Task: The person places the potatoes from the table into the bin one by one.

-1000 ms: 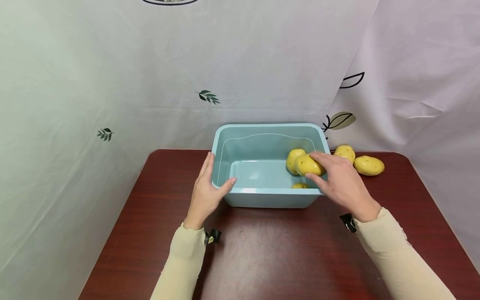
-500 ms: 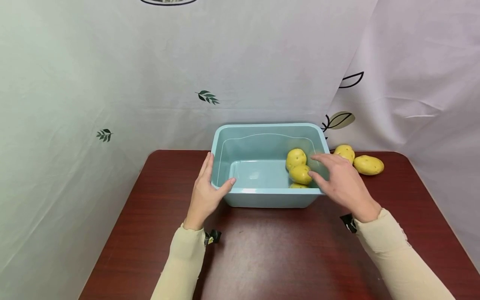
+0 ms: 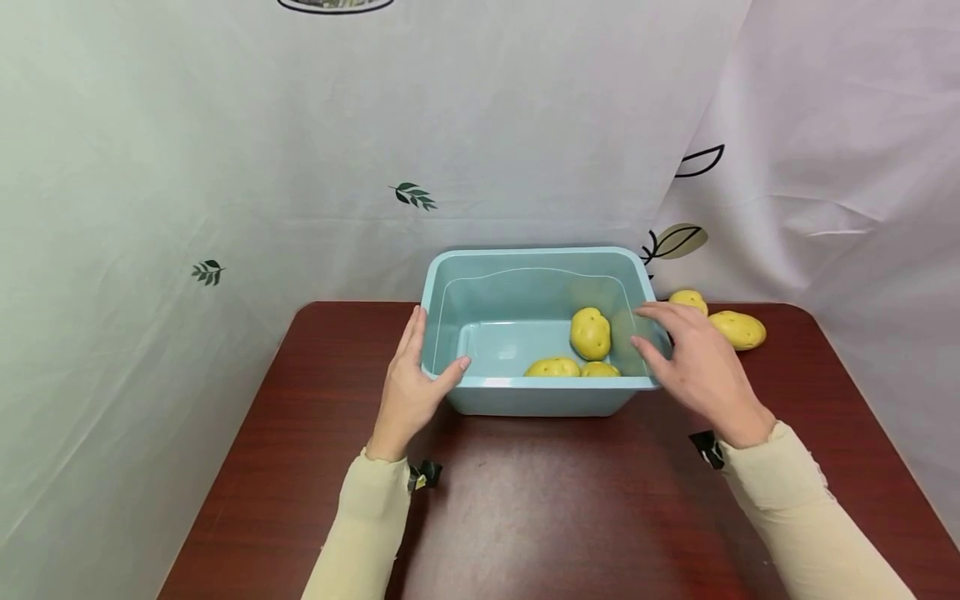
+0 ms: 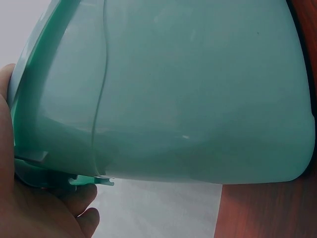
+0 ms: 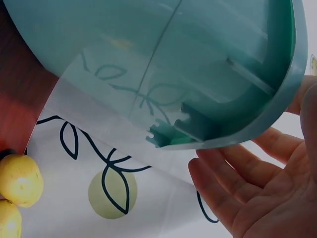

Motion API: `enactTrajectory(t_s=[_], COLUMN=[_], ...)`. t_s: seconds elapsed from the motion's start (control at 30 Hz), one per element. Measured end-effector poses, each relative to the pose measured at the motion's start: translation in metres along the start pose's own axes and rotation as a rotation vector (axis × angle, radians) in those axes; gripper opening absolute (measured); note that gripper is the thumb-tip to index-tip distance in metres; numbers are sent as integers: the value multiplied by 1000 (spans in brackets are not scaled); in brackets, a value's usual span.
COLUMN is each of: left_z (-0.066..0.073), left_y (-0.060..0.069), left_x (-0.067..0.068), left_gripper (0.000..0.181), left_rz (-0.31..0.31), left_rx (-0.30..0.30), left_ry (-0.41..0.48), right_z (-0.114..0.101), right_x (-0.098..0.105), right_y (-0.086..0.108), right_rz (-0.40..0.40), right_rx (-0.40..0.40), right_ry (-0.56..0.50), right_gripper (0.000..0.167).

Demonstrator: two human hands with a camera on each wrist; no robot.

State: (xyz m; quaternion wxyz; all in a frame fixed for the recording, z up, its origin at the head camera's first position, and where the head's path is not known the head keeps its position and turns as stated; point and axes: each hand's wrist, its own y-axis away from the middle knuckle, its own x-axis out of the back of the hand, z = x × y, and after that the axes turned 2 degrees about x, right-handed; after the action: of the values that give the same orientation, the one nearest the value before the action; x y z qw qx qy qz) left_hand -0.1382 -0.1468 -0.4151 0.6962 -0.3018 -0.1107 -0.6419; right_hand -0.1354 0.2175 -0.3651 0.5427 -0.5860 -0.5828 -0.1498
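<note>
Pale printed cloth (image 3: 525,125) is hung behind the blue bin (image 3: 487,382). The brown table (image 3: 517,517) is set under the bin, which is stood upright. Cream sleeves (image 3: 360,525) are seen on the near side of the bin.

The left hand (image 3: 412,385) is laid at the bin's near left corner: fingers spread along its left rim, thumb reaching over its front rim, no potato held. How firmly the corner is pressed cannot be told. The right hand (image 3: 705,367) is held at the bin's right rim, thumb and fingers spread with a gap between, nothing pinched; whether the rim is touched cannot be told.

Five potatoes are counted. Inside the bin, toward its right end: one potato (image 3: 590,335) away from the front wall, plus a second potato (image 3: 553,367) and a third potato (image 3: 601,369) side by side along that wall, partly hidden by it. Right of the bin, on the table: a fourth potato (image 3: 688,298), partly covered by the right hand, and a fifth potato (image 3: 738,330) just beside it.

Progress, as judged: past halfway, three in the bin, two left outside it.
</note>
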Motion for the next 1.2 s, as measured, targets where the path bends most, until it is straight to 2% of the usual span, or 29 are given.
enactTrajectory(t_s=[0.23,0.67,0.93,1.2], left_z=[0,1,1,1], left_y=[0,0,0,1], left_x=[0,1,1,0], left_gripper=[96,97,96,96], left_rz=[3,-1,5,9], left_rx=[2,1,1,-9], left_ry=[5,4,3,6], right_z=[7,27,44,62], right_x=[6,20,20,17], right_y=[3,7,12,16], right_rz=[26,108,122,97], right_rx=[-9,-84,-135,-216], right_ry=[-6,-5,8,20], right_gripper=[39,36,34,36])
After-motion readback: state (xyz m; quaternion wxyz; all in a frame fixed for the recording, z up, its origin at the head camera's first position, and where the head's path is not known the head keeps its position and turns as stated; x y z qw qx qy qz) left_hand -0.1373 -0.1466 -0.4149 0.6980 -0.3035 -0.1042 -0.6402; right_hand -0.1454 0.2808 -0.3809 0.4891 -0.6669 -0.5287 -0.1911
